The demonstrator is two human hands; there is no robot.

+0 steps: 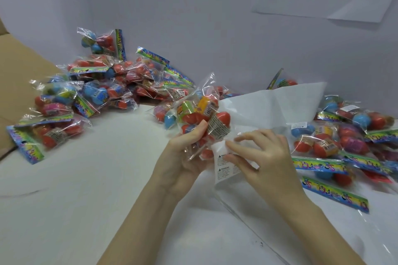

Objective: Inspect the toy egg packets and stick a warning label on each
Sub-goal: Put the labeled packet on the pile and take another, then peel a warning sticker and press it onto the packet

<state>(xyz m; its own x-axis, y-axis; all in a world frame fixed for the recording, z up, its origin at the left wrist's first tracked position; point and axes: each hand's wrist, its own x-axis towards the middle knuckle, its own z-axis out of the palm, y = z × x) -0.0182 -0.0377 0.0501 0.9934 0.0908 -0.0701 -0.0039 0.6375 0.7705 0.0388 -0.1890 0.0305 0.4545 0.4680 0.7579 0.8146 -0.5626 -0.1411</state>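
Now left hand (183, 153) grip holds one egg packet (202, 114); right hand (262, 155) grip pinches one label strip (224, 168).

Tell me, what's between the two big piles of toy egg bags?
In the head view, between the left pile and the right pile are both hands: the left hand grips one packet, the right hand pinches a warning label strip.
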